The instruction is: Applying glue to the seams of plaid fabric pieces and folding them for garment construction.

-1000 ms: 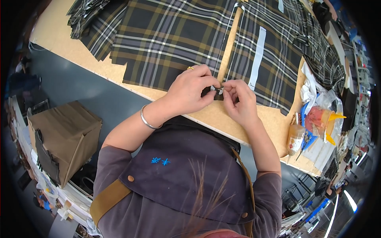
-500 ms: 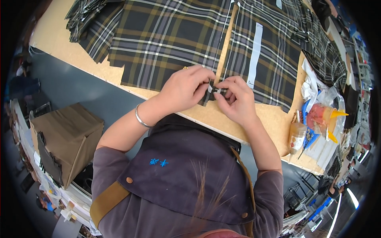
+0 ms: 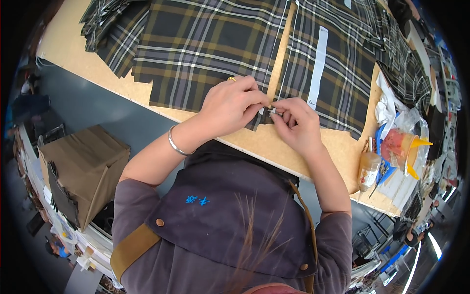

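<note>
Dark plaid fabric (image 3: pixel 196 63) with white, olive and grey lines lies spread on the table in front of me. A long slit parts it from a second plaid panel (image 3: pixel 342 73), which bears a pale blue strip (image 3: pixel 319 66). My left hand (image 3: pixel 234 105), with a ring and a silver bangle, pinches the near corner beside the slit. Close by, my right hand (image 3: pixel 297 125) is closed with thumb and forefinger at the same edge. A small white scrap (image 3: pixel 272 111) shows between the fingertips; what exactly it is cannot be made out.
More plaid pieces (image 3: pixel 117 44) are heaped at the far left of the wooden table (image 3: pixel 338 147). At the right stand a bottle (image 3: pixel 368 171), a red container with a yellow nozzle (image 3: pixel 399 144) and plastic wrapping. A brown covered box (image 3: pixel 85 166) stands left, below the table edge.
My fingertips have drawn closer together at the slit's near end. The right hand's fingers have curled in more, and the right panel sits slightly further right in view.
</note>
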Motion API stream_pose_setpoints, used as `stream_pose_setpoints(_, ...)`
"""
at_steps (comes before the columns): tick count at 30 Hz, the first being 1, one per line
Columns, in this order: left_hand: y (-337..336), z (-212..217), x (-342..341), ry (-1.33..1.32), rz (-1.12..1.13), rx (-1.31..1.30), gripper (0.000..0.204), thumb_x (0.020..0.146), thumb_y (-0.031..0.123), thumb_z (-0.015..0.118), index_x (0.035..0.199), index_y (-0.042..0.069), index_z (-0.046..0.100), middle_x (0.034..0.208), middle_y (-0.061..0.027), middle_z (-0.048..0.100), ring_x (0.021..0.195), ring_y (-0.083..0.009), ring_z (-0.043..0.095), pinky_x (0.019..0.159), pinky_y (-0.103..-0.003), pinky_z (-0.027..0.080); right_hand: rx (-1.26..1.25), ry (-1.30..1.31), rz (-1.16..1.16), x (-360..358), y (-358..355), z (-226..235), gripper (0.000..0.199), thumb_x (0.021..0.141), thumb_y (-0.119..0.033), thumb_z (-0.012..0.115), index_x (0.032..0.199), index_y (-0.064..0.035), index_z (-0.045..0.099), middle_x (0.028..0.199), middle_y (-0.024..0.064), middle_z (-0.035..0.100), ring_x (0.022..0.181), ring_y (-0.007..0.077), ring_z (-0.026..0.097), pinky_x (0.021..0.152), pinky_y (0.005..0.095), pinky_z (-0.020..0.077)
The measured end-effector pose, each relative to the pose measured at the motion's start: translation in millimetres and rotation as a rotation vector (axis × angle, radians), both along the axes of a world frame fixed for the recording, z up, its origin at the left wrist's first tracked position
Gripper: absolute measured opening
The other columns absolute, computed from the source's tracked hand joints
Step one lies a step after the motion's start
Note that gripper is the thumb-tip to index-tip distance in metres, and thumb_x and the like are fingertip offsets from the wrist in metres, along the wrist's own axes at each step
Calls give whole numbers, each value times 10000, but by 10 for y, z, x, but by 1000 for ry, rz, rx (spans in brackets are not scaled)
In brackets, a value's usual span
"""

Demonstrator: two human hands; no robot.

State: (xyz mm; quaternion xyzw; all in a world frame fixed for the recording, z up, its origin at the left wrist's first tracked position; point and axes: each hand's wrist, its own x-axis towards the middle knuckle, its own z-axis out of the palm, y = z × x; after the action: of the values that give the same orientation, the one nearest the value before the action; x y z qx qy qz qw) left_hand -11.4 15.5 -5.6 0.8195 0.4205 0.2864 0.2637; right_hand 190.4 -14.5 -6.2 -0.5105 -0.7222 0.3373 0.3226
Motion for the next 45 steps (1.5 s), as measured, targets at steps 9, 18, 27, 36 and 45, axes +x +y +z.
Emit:
stream_pose_setpoints(9,1,-24,-72,-31,-134,79,116,761,84,713,867,131,706,779,-2,537,695,-189,542,613,-305,437,66,-36,60,36,-35,-7,145,755,5,698,881,-63,671,830,31,581,570,118,547,489,251,448)
stream_pose_setpoints(18,-168,77,-116,285,-154,318,284,656,35,643,910,157,679,880,34,565,824,-151,545,648,-311,440,259,-171,209,78,-33,-5,179,722,13,687,883,-62,665,865,55,572,685,196,588,579,299,491)
stream_pose_setpoints(27,-129,86,-122,114,-99,112,183,715,11,684,868,111,671,857,1,575,746,-204,538,636,-324,441,246,-158,143,60,-74,-14,247,708,28,670,939,-60,661,853,61,546,674,188,573,584,297,482)
stream_pose_setpoints(36,-146,88,-119,165,-89,139,185,714,34,693,873,127,673,840,1,559,735,-198,528,611,-316,429,245,-265,179,75,-132,3,280,701,29,664,968,-56,654,882,67,534,733,196,563,611,306,491)
stream_pose_setpoints(45,-166,82,-98,255,-108,243,300,658,24,677,923,163,673,859,34,547,749,-155,524,602,-299,404,241,-263,90,24,-164,4,295,702,22,655,986,-53,634,901,79,528,768,220,566,633,318,498)
